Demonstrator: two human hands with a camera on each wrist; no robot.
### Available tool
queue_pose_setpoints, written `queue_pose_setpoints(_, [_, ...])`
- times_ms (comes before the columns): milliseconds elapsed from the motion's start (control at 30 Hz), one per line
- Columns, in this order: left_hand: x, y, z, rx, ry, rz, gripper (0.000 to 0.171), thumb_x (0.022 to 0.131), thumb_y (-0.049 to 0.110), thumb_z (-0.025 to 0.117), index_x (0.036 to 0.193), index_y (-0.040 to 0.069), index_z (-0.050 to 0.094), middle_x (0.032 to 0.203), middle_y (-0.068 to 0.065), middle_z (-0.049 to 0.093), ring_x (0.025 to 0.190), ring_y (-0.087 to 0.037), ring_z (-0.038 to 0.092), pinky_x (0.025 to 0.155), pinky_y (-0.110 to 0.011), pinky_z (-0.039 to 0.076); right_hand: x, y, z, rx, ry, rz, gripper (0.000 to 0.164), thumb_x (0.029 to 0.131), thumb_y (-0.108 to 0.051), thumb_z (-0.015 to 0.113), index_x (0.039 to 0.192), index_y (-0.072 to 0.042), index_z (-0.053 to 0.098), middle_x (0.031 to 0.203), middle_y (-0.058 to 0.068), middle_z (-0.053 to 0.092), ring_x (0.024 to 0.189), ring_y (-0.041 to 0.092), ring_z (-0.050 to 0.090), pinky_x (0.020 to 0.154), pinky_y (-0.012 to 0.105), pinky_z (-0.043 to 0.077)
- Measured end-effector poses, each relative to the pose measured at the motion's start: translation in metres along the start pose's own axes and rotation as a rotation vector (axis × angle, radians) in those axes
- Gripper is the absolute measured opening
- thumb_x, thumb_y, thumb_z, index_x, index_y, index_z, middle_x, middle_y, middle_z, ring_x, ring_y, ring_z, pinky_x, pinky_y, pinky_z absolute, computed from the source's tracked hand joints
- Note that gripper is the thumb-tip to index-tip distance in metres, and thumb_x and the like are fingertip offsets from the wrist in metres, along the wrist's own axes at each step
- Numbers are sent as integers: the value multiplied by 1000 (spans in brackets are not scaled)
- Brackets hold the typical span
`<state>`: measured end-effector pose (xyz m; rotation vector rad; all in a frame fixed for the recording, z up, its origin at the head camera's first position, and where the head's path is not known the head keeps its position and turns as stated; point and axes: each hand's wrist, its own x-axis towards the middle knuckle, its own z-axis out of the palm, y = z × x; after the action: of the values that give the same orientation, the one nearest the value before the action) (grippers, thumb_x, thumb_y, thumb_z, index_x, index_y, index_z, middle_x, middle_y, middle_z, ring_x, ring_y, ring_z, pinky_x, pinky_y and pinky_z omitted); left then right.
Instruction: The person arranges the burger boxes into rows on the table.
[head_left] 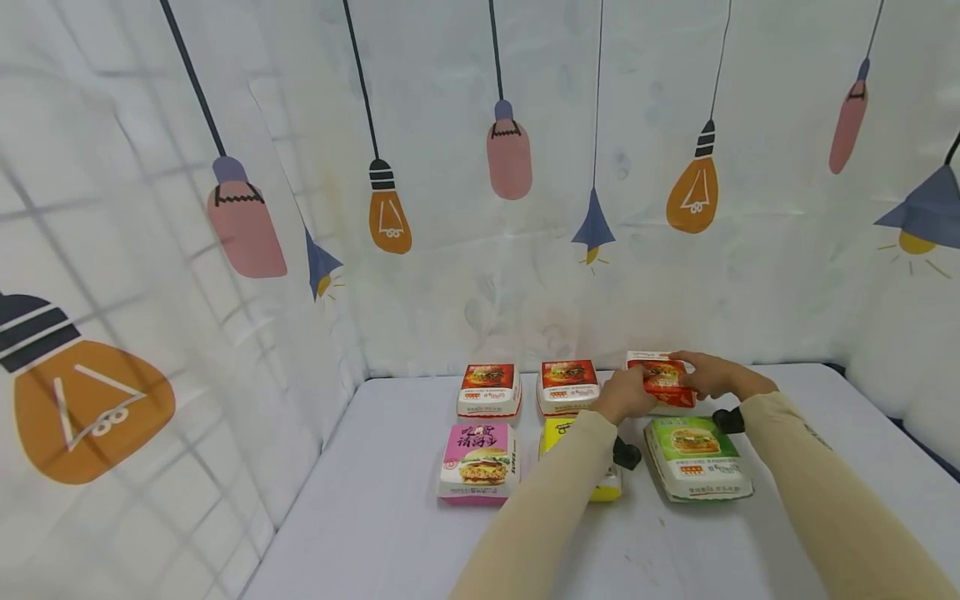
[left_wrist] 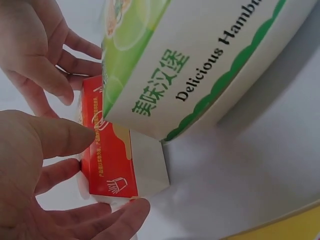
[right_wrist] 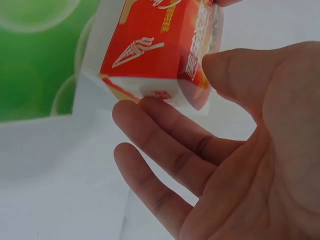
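At the back right of the table, my two hands hold a red-and-white burger box [head_left: 663,385] from opposite sides. In the head view my left hand [head_left: 626,396] is at its left side. The left wrist view shows that thumb on the red printed face and the fingers along the end of the box. My right hand [head_left: 716,375] grips the right side; its thumb lies against the printed face and its fingertips [right_wrist: 127,112] are at the end edge in the right wrist view. A green burger box [head_left: 693,458] sits just in front, partly covering the red box in the left wrist view.
Two more red-topped burger boxes [head_left: 488,390] [head_left: 567,387] stand left in the back row. In front are a pink box [head_left: 480,462] and a yellow box [head_left: 606,490], the latter partly hidden by my left sleeve [head_left: 551,517]. A patterned curtain [head_left: 450,308] hangs behind the table.
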<state>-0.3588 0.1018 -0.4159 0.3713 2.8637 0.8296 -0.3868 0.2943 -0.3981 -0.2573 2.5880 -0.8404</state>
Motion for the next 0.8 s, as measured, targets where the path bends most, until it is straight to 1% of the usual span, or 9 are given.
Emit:
queue_pose_setpoints(67, [0,-1,0,-3,3,7,50,93,26,73,141,24,61,132,1,67,94,-15,57,78,-29,49,-1,-1,0,-12,3,7,63,103,-8,48,156,8,17,127,35,50,83,25,57,70,35,48])
queue_pose_setpoints(133, [1,-2,1,-1,5,14,49,93,25,73,141,25,61,131,1,67,93,-15,57,76,-29,48,-2,-1,0,-22,7,16,62,103,-8,48,156,8,19,116,29,54,77,22,55,65,30,44])
queue_pose_setpoints(267, [1,-2,2,40,5,21,48,93,27,73,140,27,61,131,2,65,94,-14,55,78,-29,48,-2,1,0,-45,15,19,61,103,-8,51,155,9,22,103,22,58,76,23,56,63,29,44])
queue_pose_setpoints(333, [1,-1,2,88,11,19,48,92,29,74,139,28,62,129,1,63,94,-15,56,80,-31,50,-2,2,-1,-53,19,25,61,104,-9,52,155,8,23,105,24,59,80,26,59,68,33,48])
queue_pose_setpoints(400, [0,1,3,142,23,12,47,91,33,75,136,29,64,129,1,60,94,-15,57,82,-32,51,-2,5,-2,-62,23,23,61,104,-10,54,154,8,24,116,32,58,85,31,61,73,39,53])
queue_pose_setpoints(533, [0,5,5,244,48,13,42,90,36,76,130,26,67,129,0,53,92,-17,59,78,-32,53,-2,7,-2,-114,60,-8,61,102,-13,59,151,8,31,132,42,47,99,43,60,82,51,55])
queue_pose_setpoints(633, [-1,7,5,287,63,20,36,90,36,75,124,24,70,130,0,49,94,-17,59,72,-31,53,-4,7,0,-165,111,-53,59,99,-14,64,147,10,39,135,43,39,114,53,52,94,62,51])
queue_pose_setpoints(700, [-2,9,5,295,68,16,33,90,37,75,120,23,72,132,1,47,95,-17,58,70,-31,53,-5,5,1,-191,140,-84,57,97,-14,66,143,11,44,139,43,33,124,59,44,101,69,44])
queue_pose_setpoints(800, [-1,10,5,292,60,7,28,90,36,74,115,22,74,132,3,46,96,-16,57,70,-30,51,-6,5,1,-190,145,-99,56,96,-13,67,141,13,44,145,43,30,132,62,37,106,72,38])
